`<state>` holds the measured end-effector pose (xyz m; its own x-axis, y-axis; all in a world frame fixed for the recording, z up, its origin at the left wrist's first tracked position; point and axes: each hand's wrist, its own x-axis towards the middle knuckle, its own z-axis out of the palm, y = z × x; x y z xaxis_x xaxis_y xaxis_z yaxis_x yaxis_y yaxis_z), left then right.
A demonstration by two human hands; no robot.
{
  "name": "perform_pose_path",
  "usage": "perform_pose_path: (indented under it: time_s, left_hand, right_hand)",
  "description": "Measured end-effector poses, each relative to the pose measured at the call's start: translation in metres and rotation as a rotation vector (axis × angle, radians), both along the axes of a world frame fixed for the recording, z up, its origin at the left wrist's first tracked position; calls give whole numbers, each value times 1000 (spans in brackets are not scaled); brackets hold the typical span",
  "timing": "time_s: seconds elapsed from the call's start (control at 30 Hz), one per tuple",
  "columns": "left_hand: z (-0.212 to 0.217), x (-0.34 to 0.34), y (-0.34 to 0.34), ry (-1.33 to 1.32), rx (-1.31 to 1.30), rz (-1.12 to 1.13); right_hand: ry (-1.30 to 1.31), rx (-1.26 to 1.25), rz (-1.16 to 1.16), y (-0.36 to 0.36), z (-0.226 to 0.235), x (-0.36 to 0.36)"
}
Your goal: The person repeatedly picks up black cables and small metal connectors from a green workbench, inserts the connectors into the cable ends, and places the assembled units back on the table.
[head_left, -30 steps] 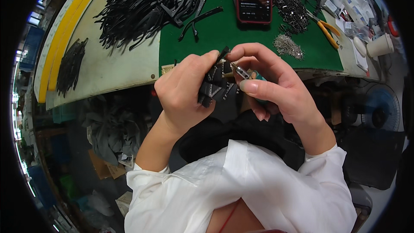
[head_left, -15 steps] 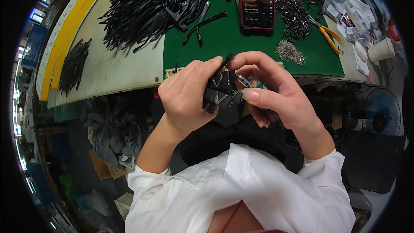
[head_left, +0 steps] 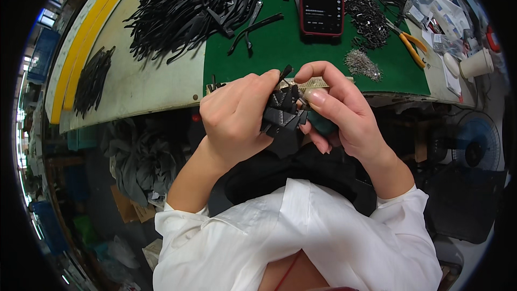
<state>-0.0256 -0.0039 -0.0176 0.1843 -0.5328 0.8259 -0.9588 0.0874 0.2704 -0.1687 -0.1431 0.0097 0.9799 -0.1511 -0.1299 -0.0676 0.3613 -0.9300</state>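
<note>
My left hand is closed around a bundle of black eyeglass temples, held just off the table's front edge. Their ends, with small metal bits on them, fan out toward my other hand. My right hand grips a green-handled screwdriver, its handle lying mostly inside the palm. Thumb and fingertips are at the temple ends, and they hide the screwdriver's tip. The right index finger is bent and raised above the bundle.
A large heap of black temples covers the table's left. A green mat bears a red-edged phone, small dark metal parts, tiny silver screws and yellow-handled pliers. A smaller temple bundle lies far left.
My right thumb has moved up and inward against the temple ends, and the screwdriver has tilted so its metal part is now mostly hidden. The bundle has shifted slightly right. The phone's screen is darker.
</note>
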Motion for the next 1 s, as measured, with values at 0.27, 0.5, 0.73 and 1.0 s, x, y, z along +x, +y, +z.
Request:
perform_pose_path:
  time_s: [0.27, 0.5, 0.73, 1.0]
  left_hand:
    - [-7, 7, -3, -46, 178, 97]
    - [7, 84, -66, -65, 363, 446]
    - [3, 118, -104, 138, 868, 408]
    - [36, 125, -68, 324, 641, 149]
  right_hand:
    - [-221, -1125, -360, 10, -28, 14]
    - [-90, -1074, -377, -12, -32, -3]
    - [159, -1026, -419, -61, -21, -42]
    - [186, -1359, -100, -105, -12, -56]
